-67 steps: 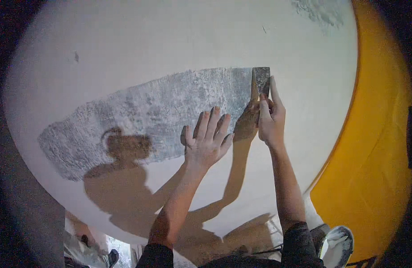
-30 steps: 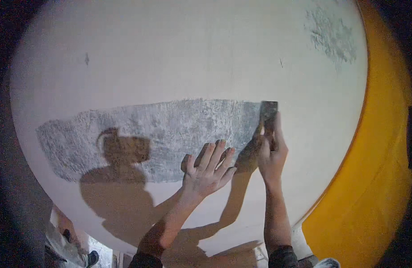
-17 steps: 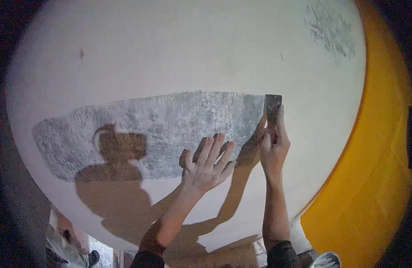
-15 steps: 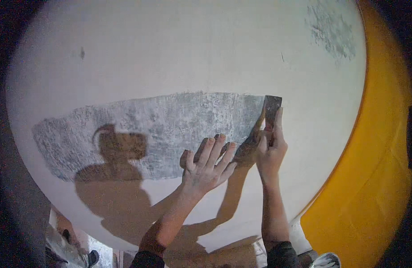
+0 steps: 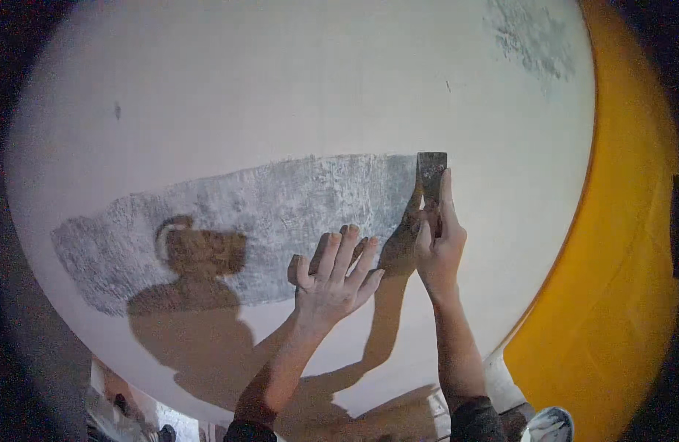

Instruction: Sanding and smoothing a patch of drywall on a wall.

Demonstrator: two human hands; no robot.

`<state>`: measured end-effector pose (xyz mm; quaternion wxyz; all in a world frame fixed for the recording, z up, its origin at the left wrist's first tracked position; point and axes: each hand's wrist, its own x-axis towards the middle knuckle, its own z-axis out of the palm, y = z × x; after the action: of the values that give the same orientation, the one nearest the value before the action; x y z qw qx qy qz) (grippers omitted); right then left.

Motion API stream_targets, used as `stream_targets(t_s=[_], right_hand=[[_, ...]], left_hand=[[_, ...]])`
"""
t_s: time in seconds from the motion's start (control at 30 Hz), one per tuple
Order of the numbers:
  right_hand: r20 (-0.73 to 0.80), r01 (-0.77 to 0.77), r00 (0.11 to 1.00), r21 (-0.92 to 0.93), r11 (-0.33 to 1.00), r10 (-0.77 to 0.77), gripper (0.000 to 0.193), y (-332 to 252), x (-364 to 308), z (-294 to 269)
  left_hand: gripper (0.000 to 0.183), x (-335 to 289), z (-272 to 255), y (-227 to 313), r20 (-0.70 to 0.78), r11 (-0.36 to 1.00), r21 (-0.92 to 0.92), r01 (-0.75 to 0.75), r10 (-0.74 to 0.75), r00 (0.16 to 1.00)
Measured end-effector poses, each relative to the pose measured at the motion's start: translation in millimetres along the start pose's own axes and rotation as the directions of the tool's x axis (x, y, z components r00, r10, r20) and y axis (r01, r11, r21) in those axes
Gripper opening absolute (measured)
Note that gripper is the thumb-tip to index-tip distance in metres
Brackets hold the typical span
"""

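Observation:
In my right hand is a scraper with a dark, squarish blade, its handle gripped with the index finger stretched along it. The blade lies against a white wall, at the right end of a long grey scraped patch. My left hand is spread with its fingers apart, close to the lower edge of that patch; whether the palm presses on the wall I cannot tell. It holds nothing. Shadows of my head and arms fall over the patch and the wall below.
A yellow-orange surface borders the white wall on the right. Higher up at the right is a smaller grey patch. A rounded, shiny object shows at the lower right, and cluttered items sit at the lower left.
The scraper and both hands appear slightly further left in the picture, but the wall marks have shifted left too. Both hands keep their pose.

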<state>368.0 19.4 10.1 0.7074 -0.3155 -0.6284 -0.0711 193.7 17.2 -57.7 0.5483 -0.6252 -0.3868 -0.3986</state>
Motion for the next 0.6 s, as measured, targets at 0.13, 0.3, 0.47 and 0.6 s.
stream_targets(t_s=[0.13,0.3,0.47,0.6], right_hand=[[-0.055,0.06,0.997,0.031,0.998,-0.058,0.072,2.6,1.7,0.3],[0.057,-0.11,0.992,0.002,0.994,0.11,0.071,-2.0,1.0,-0.5],[-0.114,-0.076,0.99,0.063,0.995,0.083,0.073,-4.2,3.1,-1.6],[0.049,-0.037,0.998,0.088,0.995,0.033,0.073,-3.7,4.2,-0.9]], left_hand=[[0.056,0.4,-0.3,0.7,-0.001,1.0,-0.019,0.01,-0.01,1.0],[0.057,1.2,-0.1,0.3,0.01,1.0,-0.008,0.006,-0.006,1.0],[0.058,1.4,-0.4,0.6,-0.001,1.0,-0.021,0.015,-0.015,1.0],[0.058,1.0,-0.8,0.3,0.015,1.0,-0.006,0.016,-0.016,1.0]])
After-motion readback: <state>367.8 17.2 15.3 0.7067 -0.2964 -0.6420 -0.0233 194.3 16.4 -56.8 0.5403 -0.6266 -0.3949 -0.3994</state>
